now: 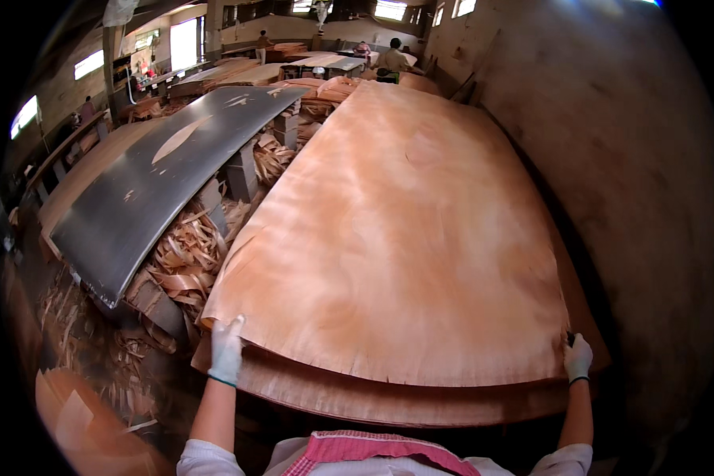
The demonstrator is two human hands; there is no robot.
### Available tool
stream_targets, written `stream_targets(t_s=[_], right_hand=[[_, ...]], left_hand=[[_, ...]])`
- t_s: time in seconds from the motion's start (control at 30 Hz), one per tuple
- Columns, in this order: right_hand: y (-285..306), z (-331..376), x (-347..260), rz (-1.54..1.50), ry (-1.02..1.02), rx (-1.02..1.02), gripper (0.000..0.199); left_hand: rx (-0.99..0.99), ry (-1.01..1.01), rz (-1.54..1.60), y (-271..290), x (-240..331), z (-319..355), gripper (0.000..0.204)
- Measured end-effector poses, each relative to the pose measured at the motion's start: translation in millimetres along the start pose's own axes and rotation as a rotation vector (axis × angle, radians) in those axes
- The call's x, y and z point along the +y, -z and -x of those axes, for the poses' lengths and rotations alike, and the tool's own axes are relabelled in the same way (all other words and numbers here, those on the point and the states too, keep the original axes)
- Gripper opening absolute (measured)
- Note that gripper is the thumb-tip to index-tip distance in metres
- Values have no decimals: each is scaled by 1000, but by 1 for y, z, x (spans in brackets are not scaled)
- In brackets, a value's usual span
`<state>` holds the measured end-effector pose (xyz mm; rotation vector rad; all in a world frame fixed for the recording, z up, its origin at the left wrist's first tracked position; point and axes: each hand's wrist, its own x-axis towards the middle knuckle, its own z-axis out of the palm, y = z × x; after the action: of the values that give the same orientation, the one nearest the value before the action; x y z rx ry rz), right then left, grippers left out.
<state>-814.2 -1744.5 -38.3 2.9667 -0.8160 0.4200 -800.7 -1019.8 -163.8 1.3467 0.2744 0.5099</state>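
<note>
A large, thin reddish-tan wood veneer sheet [404,254] stretches away from me, its near edge lifted a little off the stack of veneer [389,399] below. White-gloved, my left hand [227,349] is closed on the near left corner, thumb on top. My right hand [578,357], also gloved, is closed at the near right corner. A small dark object [570,339] shows at the right fingers; its kind cannot be made out. The fingers under the sheet are hidden.
To the left stands a dark metal-topped table [174,182] with veneer scraps. Curled wood offcuts [189,254] fill the gap beside it, and more litter the floor. A bare wall [611,174] runs along the right. A person [393,57] is at the far end among other stacks.
</note>
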Motion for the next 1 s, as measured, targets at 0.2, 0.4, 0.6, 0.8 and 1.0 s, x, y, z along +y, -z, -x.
stream_targets(t_s=[0.2, 0.4, 0.6, 0.8, 1.0], right_hand=[[-9, 19, 8, -50, -7, -23, 25], [-13, 24, 12, -14, -54, -51, 23], [-27, -32, -16, -31, -27, -54, 22], [-40, -35, 12, 21, -50, -48, 22], [-71, -46, 25, 98, 35, -111, 30]], left_hand=[[31, 57, -226, 19, -16, 4, 39], [28, 12, -272, 6, 2, 3, 28], [6, -18, -268, -13, -24, -38, 34], [57, -123, -143, -29, -2, -9, 46], [300, -104, -96, 31, -24, -27, 28]])
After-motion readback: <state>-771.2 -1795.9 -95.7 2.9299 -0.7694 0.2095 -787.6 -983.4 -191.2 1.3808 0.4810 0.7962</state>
